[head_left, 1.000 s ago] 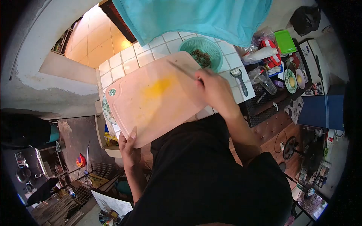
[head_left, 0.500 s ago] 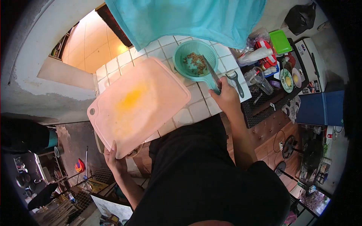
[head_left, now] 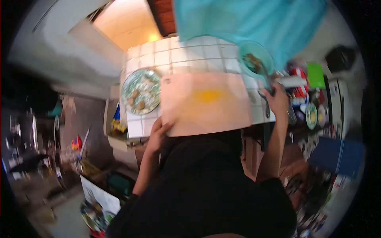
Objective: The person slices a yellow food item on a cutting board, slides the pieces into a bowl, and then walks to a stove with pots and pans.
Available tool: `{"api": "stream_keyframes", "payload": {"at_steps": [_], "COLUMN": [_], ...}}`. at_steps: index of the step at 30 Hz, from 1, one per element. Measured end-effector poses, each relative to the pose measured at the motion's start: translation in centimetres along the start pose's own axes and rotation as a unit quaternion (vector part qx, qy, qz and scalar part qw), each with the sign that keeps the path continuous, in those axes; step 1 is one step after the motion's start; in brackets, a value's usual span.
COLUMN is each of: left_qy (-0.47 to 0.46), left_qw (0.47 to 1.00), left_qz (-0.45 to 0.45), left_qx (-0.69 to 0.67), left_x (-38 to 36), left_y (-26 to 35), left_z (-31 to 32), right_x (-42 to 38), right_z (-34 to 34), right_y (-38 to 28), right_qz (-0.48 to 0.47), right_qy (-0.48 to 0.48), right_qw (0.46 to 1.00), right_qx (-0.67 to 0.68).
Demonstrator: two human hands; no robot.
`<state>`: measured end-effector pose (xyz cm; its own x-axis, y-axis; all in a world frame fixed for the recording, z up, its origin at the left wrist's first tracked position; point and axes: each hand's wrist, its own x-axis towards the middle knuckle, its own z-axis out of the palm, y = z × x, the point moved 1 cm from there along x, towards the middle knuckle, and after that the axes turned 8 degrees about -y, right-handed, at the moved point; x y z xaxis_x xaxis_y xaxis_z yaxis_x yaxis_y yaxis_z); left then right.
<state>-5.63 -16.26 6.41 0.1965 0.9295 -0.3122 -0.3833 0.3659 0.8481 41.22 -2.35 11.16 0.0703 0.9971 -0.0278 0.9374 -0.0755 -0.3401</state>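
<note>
My left hand is closed on the lower left corner of a pink cutting board, which has a yellow stain in its middle. To the right, my right hand is closed around a knife and the handle of a turquoise strainer. Blurred, the knife's blade points into the strainer, over small brown bits. A peeler lies beside that hand on the white tiled counter. Left of the board sits a patterned plate with several roundish brown pieces.
A turquoise cloth hangs at the counter's far side. On the right, a crowded surface bears a green container, packets and small dishes. An open drawer or box juts out below the counter's left end.
The board has swung level and nearer my body, uncovering the plate on its left. My right hand has carried the strainer and knife toward the counter's right end. My view has shifted.
</note>
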Motion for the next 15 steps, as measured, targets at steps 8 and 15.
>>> {"api": "stream_keyframes", "payload": {"at_steps": [8,15], "left_qy": [-0.060,0.108], "left_qw": [0.998,0.980], "left_qz": [0.016,0.078], "left_qx": [-0.004,0.146], "left_x": [6.7,9.4], "left_y": [-5.0,-4.4], "left_z": [-0.8,-0.7], "right_x": [-2.8,-0.8], "right_z": [5.9,16.1], "right_y": [-6.9,-8.9], "right_qz": [-0.100,-0.113], "right_qy": [-0.090,-0.120], "right_qw": [0.939,0.907], "right_qx": [0.317,0.388]}}
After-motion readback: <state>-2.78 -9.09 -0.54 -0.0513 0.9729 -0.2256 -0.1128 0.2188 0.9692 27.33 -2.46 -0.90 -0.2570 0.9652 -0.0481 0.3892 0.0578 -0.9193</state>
